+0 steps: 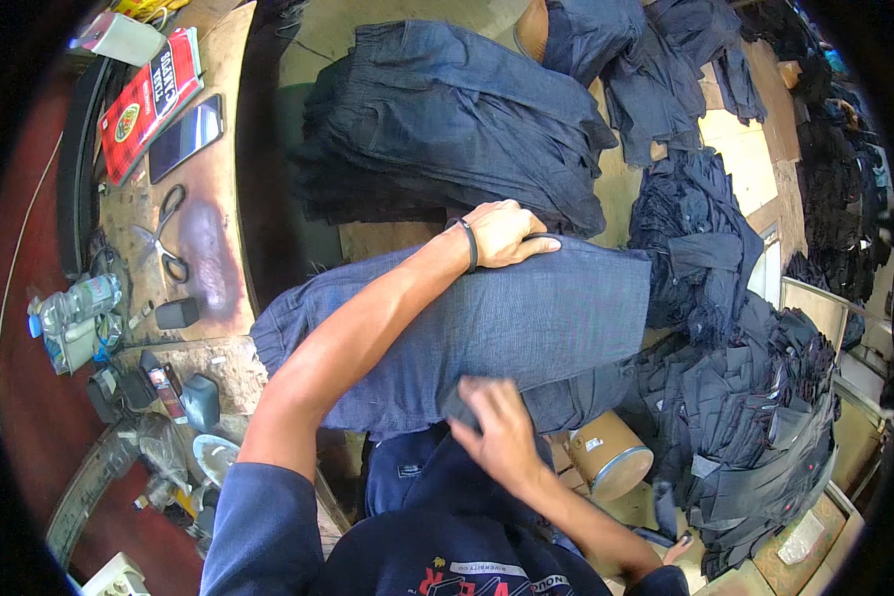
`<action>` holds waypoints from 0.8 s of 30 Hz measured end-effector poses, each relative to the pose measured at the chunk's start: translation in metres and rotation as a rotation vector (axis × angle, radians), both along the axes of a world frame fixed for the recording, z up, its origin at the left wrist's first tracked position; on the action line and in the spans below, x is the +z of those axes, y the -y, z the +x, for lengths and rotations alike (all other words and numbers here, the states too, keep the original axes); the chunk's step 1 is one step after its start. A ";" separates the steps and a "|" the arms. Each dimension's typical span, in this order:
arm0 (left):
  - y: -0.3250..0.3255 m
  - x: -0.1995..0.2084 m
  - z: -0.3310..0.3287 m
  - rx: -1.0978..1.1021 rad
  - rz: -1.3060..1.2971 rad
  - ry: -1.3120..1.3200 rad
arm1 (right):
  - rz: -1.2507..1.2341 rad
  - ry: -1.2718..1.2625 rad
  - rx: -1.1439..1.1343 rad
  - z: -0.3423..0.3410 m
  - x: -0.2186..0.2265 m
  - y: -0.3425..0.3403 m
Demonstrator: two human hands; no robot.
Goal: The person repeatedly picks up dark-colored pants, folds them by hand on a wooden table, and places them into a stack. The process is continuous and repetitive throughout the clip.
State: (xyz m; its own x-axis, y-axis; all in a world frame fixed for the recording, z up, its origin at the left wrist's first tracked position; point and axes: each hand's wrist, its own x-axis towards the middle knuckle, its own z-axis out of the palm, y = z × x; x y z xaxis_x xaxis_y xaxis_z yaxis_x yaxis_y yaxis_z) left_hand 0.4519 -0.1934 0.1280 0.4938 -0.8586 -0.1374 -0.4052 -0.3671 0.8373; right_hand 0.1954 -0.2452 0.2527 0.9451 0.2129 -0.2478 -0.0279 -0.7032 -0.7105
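A blue denim garment (526, 318) lies spread across my lap and the table edge. My left hand (507, 233), with a dark band on its wrist, presses flat on the garment's far upper edge, fingers closed over the fabric. Below it, my right hand (497, 422) pinches the garment's near lower edge, where a darker fold shows. A thick stack of folded dark denim (447, 119) rests on the table just beyond my left hand.
Scissors (167, 233), a phone (185, 137), a red packet (149, 99) and a plastic bottle (74, 303) lie on the wooden bench at left. Heaps of dark garments (745, 417) fill the right side. A round cardboard drum (611, 452) stands by my knee.
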 end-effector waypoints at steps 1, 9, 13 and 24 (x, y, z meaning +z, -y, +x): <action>0.000 0.000 -0.001 0.011 -0.013 -0.012 | 0.072 -0.174 0.075 -0.005 0.002 -0.002; -0.002 0.002 -0.006 0.061 -0.084 0.076 | 0.188 -0.156 0.145 -0.013 0.008 0.012; 0.000 0.006 -0.002 0.012 0.040 0.036 | -0.049 0.109 -0.286 0.020 0.008 0.046; -0.002 0.011 -0.002 0.006 0.128 -0.014 | -0.071 0.004 -0.127 -0.015 0.007 0.037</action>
